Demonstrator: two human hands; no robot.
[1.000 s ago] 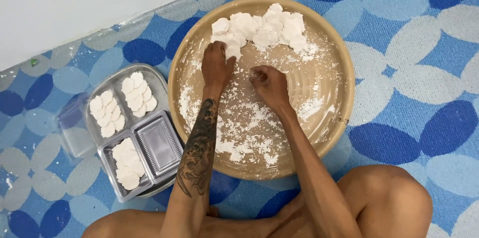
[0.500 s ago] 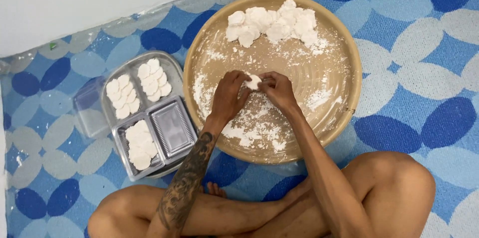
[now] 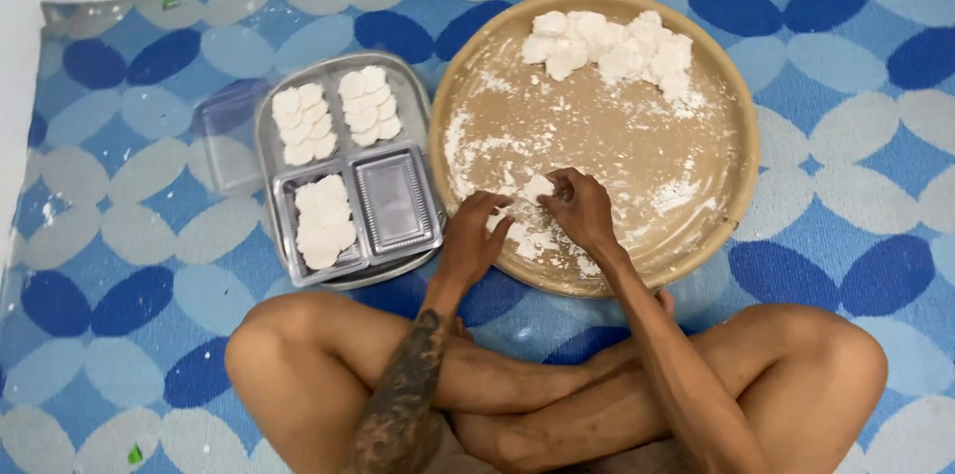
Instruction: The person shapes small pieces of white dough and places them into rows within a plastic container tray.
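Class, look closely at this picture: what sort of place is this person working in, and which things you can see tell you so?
Probably a home floor used for making food by hand. The person sits cross-legged on a blue patterned floor mat, both hands over a round tan floured tray, beside a clear plastic compartment tray holding white dough discs.

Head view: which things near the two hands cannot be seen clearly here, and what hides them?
- White dough piece, head view: partly covered by the right hand; its full shape is hidden.
- Left hand fingers: curled over the floured tray; whether they touch the piece cannot be told.
- Clear lid: partly under the compartment container.
- Forearms and legs: cut off by the bottom edge.
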